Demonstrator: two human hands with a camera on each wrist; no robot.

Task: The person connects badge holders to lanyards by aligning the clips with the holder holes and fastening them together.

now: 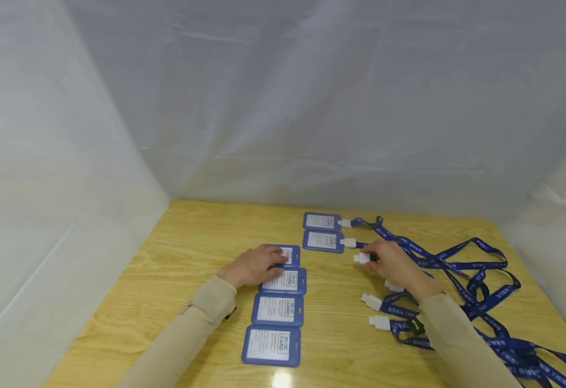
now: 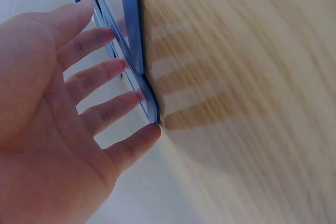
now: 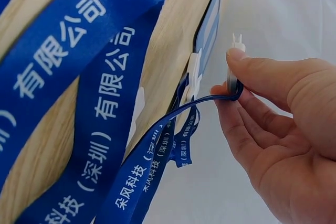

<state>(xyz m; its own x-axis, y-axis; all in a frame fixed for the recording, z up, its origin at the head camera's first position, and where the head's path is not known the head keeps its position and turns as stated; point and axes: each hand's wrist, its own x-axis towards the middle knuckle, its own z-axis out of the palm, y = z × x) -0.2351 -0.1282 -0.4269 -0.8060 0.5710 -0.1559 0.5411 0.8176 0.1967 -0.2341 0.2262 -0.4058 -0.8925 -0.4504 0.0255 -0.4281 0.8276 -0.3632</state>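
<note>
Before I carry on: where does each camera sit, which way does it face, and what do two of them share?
Head: on the head, facing forward and down at the table; left hand, right hand and sleeves show.
Left wrist: on that wrist, facing the badge holders the left hand touches; its palm side shows.
Right wrist: on that wrist, facing the white clip and blue lanyards; the right hand shows.
Shared: head and right wrist both show the right hand pinching the white clip.

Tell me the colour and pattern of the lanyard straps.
The lanyard straps are blue with white lettering, clearest in the right wrist view.
</note>
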